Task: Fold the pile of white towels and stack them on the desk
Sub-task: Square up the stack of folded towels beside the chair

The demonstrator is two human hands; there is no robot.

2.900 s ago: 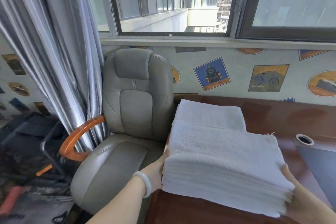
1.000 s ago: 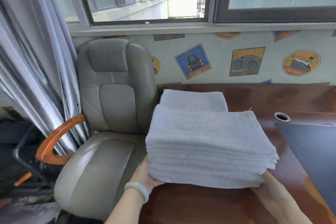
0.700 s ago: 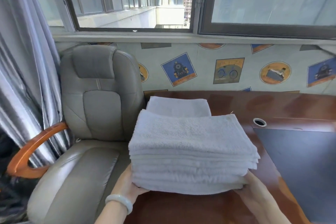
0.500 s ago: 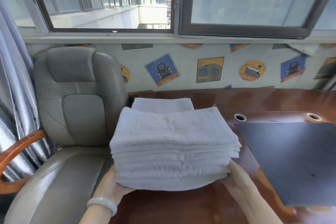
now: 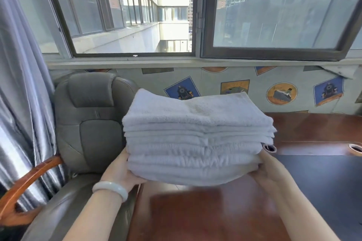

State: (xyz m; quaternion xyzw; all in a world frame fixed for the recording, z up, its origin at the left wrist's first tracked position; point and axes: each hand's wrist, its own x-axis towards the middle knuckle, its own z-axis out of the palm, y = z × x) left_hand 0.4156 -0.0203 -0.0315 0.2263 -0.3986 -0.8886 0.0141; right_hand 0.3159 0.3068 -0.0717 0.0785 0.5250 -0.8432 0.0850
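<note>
Head view: the stack of folded white towels (image 5: 197,137), resting on the desk (image 5: 205,217) a moment ago, now hangs lifted above the desk's left end. The left hand (image 5: 121,170) and right hand (image 5: 268,172) clasp its ends, fingers tucked underneath. This is likely a finished stack being repositioned.

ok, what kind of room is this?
Probably a home office or study in a flat: a wooden desk with a cable grommet and dark mat, a grey leather office chair beside it, and a window facing apartment blocks. The left hand and right hand hold a towel stack.
</note>
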